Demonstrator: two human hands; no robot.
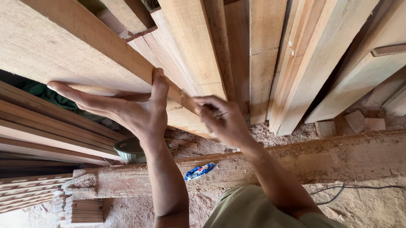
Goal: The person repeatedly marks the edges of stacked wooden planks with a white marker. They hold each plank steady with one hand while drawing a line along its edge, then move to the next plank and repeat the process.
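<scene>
The left hand (pixel 131 109) is spread wide, thumb up on the top face and fingers under the lower edge of the broad plank (pixel 74 46) slanting from ten o'clock. The right hand (pixel 223 120), fingers curled, seems to pinch that plank's lower end, though blur hides the contact.

Blue wrapper (pixel 199 171), green bowl (pixel 128 150), cable (pixel 349 190)

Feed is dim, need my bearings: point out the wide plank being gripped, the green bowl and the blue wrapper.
wide plank (pixel 65 42), head view, on its broad sawn face.
green bowl (pixel 128 150), head view, on its rim.
blue wrapper (pixel 199 171), head view, on its crumpled middle.
</scene>
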